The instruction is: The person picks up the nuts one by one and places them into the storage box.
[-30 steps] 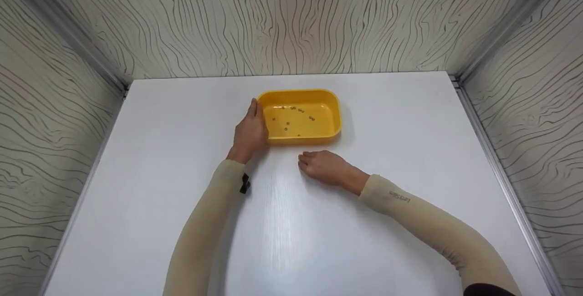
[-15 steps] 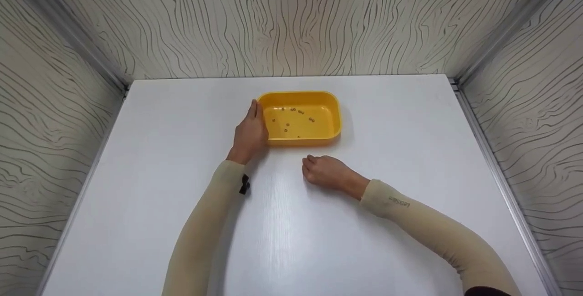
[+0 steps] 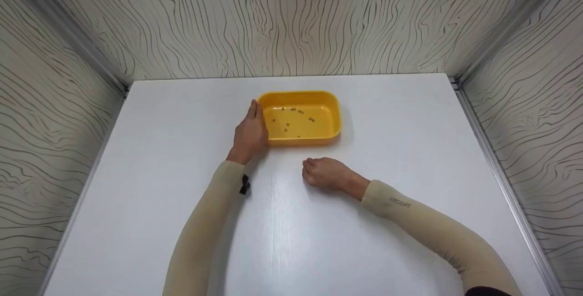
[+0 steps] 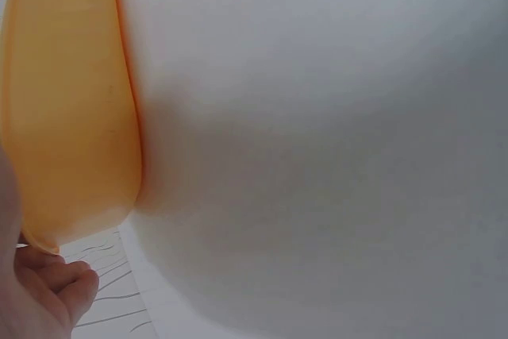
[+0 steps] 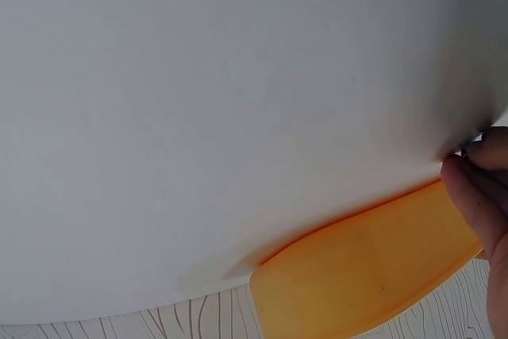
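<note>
A yellow plastic tray [image 3: 324, 127] lies on the white table, with several small round dark pieces [image 3: 311, 119] scattered on its floor. My left hand [image 3: 249, 134] grips the tray's left end; in the left wrist view its curled fingers [image 4: 78, 291] show at the rim. Just in front of the tray's near side, my right hand [image 3: 327, 173] has its fingers drawn together low over the table. In the right wrist view its thumb and fingers pinch a tiny dark piece [image 5: 466, 151], mostly hidden between the fingertips; I cannot tell its kind.
The white table [image 3: 387, 118] ends at the back against a wood-grain patterned panel [image 3: 291, 22]. Similar panels stand at left and right, with grey metal rails [image 3: 496, 173] along the table's edges.
My right hand has shifted slightly right and toward me, and its fingers have drawn closer together. The left hand and the tray stay in place.
</note>
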The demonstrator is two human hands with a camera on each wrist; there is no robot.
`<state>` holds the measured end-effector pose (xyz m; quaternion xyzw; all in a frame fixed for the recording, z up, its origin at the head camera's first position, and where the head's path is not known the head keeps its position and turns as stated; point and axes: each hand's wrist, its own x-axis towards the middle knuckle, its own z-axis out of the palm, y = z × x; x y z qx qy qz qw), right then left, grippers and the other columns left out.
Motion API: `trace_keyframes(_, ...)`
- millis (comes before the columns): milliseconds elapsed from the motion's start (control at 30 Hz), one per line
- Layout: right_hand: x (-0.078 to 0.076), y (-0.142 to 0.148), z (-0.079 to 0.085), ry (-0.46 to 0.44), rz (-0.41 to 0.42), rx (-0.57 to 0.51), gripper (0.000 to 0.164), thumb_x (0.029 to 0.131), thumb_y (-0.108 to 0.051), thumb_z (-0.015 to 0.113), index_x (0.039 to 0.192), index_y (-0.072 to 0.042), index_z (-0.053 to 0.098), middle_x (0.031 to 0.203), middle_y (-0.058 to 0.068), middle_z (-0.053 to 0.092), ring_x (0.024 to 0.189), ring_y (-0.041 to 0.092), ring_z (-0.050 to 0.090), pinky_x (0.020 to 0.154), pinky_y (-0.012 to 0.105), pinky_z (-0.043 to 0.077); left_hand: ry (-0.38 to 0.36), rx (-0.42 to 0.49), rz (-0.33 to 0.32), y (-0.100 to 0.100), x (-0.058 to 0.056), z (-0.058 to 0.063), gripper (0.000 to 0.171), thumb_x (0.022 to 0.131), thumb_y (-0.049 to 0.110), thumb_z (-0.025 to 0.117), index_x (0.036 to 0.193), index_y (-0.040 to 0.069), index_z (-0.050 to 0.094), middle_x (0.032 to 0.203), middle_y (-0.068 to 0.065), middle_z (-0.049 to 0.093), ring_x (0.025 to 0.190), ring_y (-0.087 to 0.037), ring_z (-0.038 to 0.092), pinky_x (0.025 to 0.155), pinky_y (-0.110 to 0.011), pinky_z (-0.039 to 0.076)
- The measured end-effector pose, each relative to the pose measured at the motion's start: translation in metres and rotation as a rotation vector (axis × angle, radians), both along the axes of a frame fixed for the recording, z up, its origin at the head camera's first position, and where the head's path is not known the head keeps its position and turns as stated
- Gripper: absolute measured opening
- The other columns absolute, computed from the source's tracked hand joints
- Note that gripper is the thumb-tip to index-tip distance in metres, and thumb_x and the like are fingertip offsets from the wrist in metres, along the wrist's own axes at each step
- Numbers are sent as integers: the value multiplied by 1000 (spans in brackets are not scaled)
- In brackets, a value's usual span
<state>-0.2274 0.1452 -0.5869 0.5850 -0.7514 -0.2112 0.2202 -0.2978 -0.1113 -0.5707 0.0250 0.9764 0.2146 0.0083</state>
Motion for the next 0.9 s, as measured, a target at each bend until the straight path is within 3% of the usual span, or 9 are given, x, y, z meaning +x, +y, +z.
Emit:
trace_keyframes(433,2,0,1,-22,37,-15,5,93,-10,73,96,-11,77,90,2,78,80,15,72,73,25,64,-5,-1,-8,-1,0,1,59,115,21,31,167,2,13,178,-16,13,162,-29,27,132,-43,31)
trace_keyframes(900,8,4,3,-34,12,-14,13,93,-13,76,105,-8,78,106,5,81,94,13,77,70,24,65,4,-56,-13,-1,-1,2,60,112,17,37,167,0,17,177,-18,17,159,-31,34,128,-44,38)
